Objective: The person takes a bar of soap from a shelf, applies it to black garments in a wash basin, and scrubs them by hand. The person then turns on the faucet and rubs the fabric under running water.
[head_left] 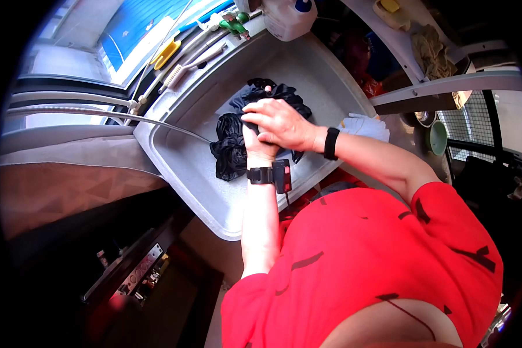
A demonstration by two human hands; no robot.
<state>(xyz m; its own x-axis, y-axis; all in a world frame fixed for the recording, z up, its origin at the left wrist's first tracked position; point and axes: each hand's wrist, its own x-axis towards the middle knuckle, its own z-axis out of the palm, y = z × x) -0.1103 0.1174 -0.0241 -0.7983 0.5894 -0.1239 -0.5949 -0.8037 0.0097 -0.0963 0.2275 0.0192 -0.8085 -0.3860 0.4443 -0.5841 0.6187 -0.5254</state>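
A wet-looking black garment (229,152) lies bunched in the grey sink (206,203), spreading to both sides of my hands. My left hand (260,145) is closed around a bunched part of it, its fingers mostly hidden beneath the other hand and the fabric. Over it lies my right hand (285,123), fingers bent across the same dark fabric and pressed close to the left. The garment's exact kind does not show.
On the sink's left ledge lie a scrub brush (182,71) and a yellow brush-like item (167,54). A green tap (235,24) and white jug (290,17) stand at the back. A metal hose (127,115) runs into the basin. White cloth (363,126) hangs on the right rim.
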